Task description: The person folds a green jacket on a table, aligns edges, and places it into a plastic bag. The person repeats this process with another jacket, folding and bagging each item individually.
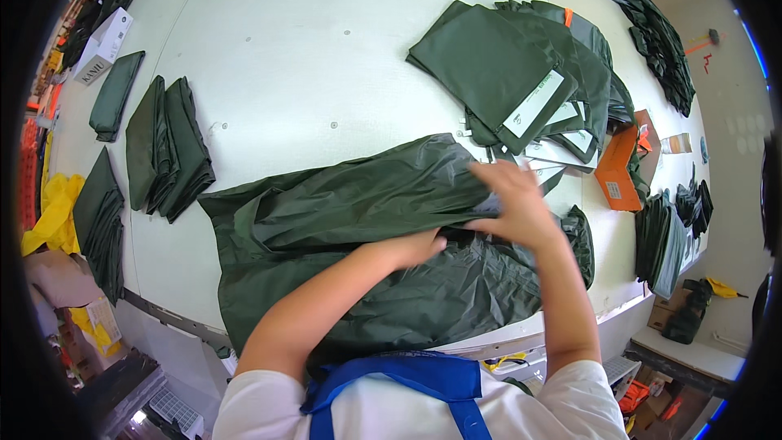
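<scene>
A dark green waterproof garment [456, 310] lies spread and wrinkled along the near edge of the table, with two long panels running left. Its right end is bunched up. My left hand [417, 249] rests at the fold between the panels, fingers stretched to the right and apart, slightly blurred. Over the garment's upper right part, my right hand [521, 204] is open, thumb and fingers spread, blurred by motion. No fabric shows clearly gripped in either hand.
Beyond my right hand is a pile of flat green pouches [497, 73] with white labels. An orange box [619, 167] stands right of it. Folded green pieces [167, 147] lie on the left, near a white box [104, 45] and yellow fabric [57, 208]. The pale table [277, 57] extends away.
</scene>
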`<action>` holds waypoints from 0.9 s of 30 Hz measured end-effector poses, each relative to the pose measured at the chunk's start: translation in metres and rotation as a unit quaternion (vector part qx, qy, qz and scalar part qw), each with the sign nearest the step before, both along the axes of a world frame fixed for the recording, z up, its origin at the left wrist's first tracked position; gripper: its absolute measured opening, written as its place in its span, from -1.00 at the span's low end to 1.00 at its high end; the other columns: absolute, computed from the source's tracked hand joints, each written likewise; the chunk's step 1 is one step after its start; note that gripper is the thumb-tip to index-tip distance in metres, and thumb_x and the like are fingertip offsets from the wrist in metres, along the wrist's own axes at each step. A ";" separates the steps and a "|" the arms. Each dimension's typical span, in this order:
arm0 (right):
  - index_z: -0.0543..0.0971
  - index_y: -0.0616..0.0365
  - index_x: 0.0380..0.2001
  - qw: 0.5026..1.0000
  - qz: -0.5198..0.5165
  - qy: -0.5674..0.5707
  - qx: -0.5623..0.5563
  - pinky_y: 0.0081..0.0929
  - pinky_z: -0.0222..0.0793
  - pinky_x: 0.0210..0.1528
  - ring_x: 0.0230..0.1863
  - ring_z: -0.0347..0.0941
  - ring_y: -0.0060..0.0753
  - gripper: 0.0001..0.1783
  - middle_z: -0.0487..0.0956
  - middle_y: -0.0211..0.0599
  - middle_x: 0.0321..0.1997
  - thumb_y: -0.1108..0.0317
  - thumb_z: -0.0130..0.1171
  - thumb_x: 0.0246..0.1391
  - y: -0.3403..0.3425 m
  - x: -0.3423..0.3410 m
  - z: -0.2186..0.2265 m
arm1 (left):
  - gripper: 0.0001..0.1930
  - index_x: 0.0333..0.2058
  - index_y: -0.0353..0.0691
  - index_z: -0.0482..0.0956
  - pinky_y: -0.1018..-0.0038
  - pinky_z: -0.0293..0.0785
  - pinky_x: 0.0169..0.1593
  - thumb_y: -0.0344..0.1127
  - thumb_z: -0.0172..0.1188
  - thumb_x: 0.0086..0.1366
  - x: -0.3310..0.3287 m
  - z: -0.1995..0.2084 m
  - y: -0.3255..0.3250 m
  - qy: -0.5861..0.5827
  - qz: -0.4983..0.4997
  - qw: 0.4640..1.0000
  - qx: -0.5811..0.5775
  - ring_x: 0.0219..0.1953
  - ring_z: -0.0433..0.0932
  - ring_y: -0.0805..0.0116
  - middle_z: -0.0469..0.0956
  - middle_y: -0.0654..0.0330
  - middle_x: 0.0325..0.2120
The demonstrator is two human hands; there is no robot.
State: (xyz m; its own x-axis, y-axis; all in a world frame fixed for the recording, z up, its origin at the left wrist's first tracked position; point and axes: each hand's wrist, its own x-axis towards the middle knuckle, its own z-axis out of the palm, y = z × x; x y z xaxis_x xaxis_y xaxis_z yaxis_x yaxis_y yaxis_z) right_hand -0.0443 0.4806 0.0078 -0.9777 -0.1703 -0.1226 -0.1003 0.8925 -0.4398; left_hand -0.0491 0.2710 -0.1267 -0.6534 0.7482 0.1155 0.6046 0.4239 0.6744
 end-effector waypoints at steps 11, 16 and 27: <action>0.39 0.10 -0.46 0.961 -0.200 0.157 0.106 -0.22 0.27 -0.21 -0.24 0.34 -0.02 -0.66 0.36 -0.22 -0.40 0.72 0.04 -0.41 0.118 0.097 -0.096 | -0.81 -0.22 -0.19 0.50 0.22 0.42 -0.18 -0.26 0.13 0.24 -0.076 0.037 -0.130 0.063 0.246 0.962 -0.099 -0.24 0.50 0.01 0.55 0.08 -0.31; 0.40 0.04 -0.50 0.950 -0.153 0.209 0.176 -0.22 0.21 -0.20 -0.28 0.31 -0.10 -0.71 0.32 -0.28 -0.43 0.62 0.11 -0.41 0.139 0.112 -0.111 | -0.89 -0.34 -0.20 0.43 0.14 0.41 -0.23 -0.31 0.01 0.30 -0.090 0.041 -0.135 -0.013 0.246 0.952 -0.181 -0.29 0.50 -0.04 0.51 0.02 -0.38; 0.48 -0.01 -0.39 0.984 -0.046 0.028 0.168 -0.24 0.24 -0.09 -0.20 0.36 -0.15 -0.64 0.40 -0.33 -0.36 0.50 0.20 -0.43 0.114 0.113 -0.100 | -0.72 -0.32 -0.20 0.54 0.17 0.44 -0.22 -0.07 0.11 0.25 -0.112 0.022 0.069 -0.094 0.165 0.978 -0.090 -0.26 0.53 0.02 0.56 0.08 -0.38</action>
State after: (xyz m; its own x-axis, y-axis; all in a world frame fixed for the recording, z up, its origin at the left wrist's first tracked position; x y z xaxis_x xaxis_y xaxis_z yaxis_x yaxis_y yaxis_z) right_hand 0.0689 0.5950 -0.0924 -0.9941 -0.0389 -0.1016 -0.0272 0.9931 -0.1141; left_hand -0.1612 0.3397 -0.1049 -0.8594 0.4907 -0.1435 0.2880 0.6966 0.6572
